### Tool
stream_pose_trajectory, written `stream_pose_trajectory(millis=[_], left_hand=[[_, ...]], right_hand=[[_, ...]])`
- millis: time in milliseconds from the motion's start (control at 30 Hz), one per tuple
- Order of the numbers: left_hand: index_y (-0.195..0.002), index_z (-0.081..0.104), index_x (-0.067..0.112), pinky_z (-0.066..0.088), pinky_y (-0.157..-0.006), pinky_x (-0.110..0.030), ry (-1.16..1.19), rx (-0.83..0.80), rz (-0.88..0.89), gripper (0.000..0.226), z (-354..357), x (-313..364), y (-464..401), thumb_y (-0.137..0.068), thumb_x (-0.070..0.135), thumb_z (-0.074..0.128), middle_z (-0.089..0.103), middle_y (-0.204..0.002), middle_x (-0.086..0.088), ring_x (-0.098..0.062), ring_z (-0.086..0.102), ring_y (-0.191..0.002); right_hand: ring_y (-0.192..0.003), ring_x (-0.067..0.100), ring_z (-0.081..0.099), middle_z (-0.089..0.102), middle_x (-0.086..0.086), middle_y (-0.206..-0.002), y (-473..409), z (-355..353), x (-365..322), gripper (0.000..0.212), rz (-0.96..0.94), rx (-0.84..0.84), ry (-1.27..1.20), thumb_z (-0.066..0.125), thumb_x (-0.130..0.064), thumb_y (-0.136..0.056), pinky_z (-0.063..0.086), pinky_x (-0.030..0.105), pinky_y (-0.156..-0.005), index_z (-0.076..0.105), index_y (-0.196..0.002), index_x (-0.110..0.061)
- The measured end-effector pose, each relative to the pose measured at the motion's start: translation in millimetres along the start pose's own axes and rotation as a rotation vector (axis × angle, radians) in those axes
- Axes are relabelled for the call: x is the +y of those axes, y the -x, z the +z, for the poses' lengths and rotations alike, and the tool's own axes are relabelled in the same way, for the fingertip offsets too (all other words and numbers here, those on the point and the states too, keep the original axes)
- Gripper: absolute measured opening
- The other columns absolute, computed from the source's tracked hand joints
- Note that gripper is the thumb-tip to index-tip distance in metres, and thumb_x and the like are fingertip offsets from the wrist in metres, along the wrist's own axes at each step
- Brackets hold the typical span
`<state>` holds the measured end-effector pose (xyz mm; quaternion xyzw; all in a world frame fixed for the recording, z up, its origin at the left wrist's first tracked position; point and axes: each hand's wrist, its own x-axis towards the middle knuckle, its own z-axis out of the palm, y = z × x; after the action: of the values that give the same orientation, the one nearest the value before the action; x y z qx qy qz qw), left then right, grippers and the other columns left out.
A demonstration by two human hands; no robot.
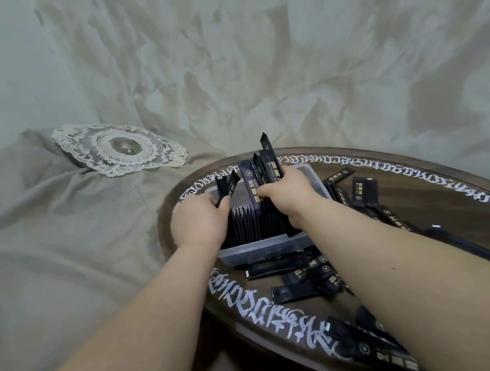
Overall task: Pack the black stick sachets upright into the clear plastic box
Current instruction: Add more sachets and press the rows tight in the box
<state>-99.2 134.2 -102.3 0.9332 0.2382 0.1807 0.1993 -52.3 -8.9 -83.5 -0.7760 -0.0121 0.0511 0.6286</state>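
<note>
The clear plastic box (pixel 262 249) stands on a round dark table (pixel 436 196). A row of black stick sachets (pixel 253 225) stands upright inside it, packed edge to edge. My left hand (pixel 201 221) is at the box's left side and grips a couple of sachets (pixel 226 184) that stick up and tilt. My right hand (pixel 286 194) grips a bunch of sachets (pixel 261 168) above the box's middle, their tops fanned out. Loose sachets (pixel 303 275) lie flat on the table in front of the box and more loose sachets (pixel 358 192) to its right.
The table's rim carries white script lettering (pixel 249 301). More sachets (pixel 369 343) lie near the front edge under my right forearm. A lace doily (pixel 120 148) rests on the grey-beige bedding (pixel 48 234) at the left. Crumpled fabric fills the background.
</note>
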Motion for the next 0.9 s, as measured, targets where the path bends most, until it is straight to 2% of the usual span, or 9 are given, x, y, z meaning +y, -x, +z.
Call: stream_pose_trajectory(millis=[100,167,267,333,433,567,733,800,900], left_hand=[[-0.068,0.067,0.023,0.045,-0.085,-0.035,0.072,0.014,-0.052,0.036,9,-8,2,-0.085,0.053,0.058,0.06,-0.108,-0.003,-0.031,0.055,-0.106],[-0.075,0.071,0.018,0.043,-0.088,-0.032,0.105,-0.003,-0.054,0.036,12,-13,4,-0.087,0.05,0.059,0.057,-0.123,0.0,-0.025,0.052,-0.116],[-0.057,0.054,0.013,0.037,-0.066,-0.029,0.128,-0.025,-0.044,0.045,11,-13,10,-0.089,0.044,0.06,0.056,-0.088,-0.002,-0.026,0.059,-0.089],[-0.052,0.043,0.016,0.032,-0.065,-0.027,0.147,-0.014,-0.048,0.048,11,-13,13,-0.087,0.041,0.062,0.053,-0.082,-0.002,-0.024,0.053,-0.077],[-0.05,0.038,0.019,0.034,-0.067,-0.027,0.145,0.017,0.004,0.048,9,-12,21,-0.085,0.039,0.065,0.057,-0.087,-0.001,-0.023,0.057,-0.088],[-0.063,0.052,0.017,0.037,-0.082,-0.024,0.147,0.02,0.015,0.033,1,-9,40,-0.085,0.037,0.066,0.058,-0.122,0.001,-0.016,0.055,-0.11],[-0.077,0.06,0.015,0.028,-0.075,-0.02,0.243,0.067,-0.032,0.023,-3,-10,69,-0.084,0.036,0.068,0.051,-0.126,0.005,-0.01,0.052,-0.101],[-0.08,0.061,0.014,0.028,-0.077,-0.02,0.263,0.083,-0.024,0.024,-3,-11,78,-0.084,0.037,0.068,0.048,-0.126,0.007,-0.006,0.046,-0.093],[-0.082,0.06,0.015,0.029,-0.079,-0.019,0.277,0.097,0.013,0.025,-3,-11,86,-0.083,0.039,0.07,0.046,-0.122,0.008,-0.005,0.045,-0.094]], right_hand=[[-0.084,0.032,0.067,0.07,0.011,-0.092,-5,0,-3,0.021,-0.013,0.003,-0.078,0.067,-0.002,-0.076,0.058,0.048,-0.074,0.062,-0.092,-0.015],[-0.086,0.031,0.067,0.069,0.01,-0.093,-4,0,-8,0.023,-0.073,0.008,-0.048,0.066,-0.002,-0.077,0.058,0.046,-0.075,0.062,-0.095,-0.015],[-0.076,0.021,0.064,0.067,0.005,-0.09,3,-4,-5,0.026,-0.116,0.004,0.033,0.063,-0.001,-0.081,0.055,0.028,-0.06,0.06,-0.105,-0.012],[-0.07,0.014,0.06,0.065,0.001,-0.087,12,-7,3,0.027,-0.116,0.002,0.078,0.062,-0.001,-0.083,0.048,0.021,-0.054,0.058,-0.108,-0.012],[-0.075,0.013,0.058,0.064,-0.002,-0.088,26,-10,14,0.029,-0.128,0.028,0.113,0.064,-0.005,-0.082,0.045,0.017,-0.059,0.058,-0.108,-0.015],[-0.077,0.01,0.058,0.064,-0.009,-0.086,44,-13,18,0.029,-0.171,0.097,0.088,0.065,-0.009,-0.081,0.046,0.022,-0.066,0.058,-0.108,-0.019],[-0.079,0.011,0.06,0.065,-0.009,-0.087,64,-15,24,0.029,-0.173,0.128,0.049,0.065,-0.009,-0.079,0.048,0.027,-0.075,0.059,-0.106,-0.018],[-0.084,0.013,0.062,0.066,-0.006,-0.091,69,-15,28,0.031,-0.143,0.09,0.049,0.067,-0.01,-0.079,0.05,0.028,-0.078,0.058,-0.107,-0.018],[-0.085,0.016,0.063,0.067,-0.003,-0.092,75,-13,37,0.031,-0.102,0.023,0.104,0.069,-0.012,-0.079,0.052,0.03,-0.078,0.057,-0.107,-0.018]])
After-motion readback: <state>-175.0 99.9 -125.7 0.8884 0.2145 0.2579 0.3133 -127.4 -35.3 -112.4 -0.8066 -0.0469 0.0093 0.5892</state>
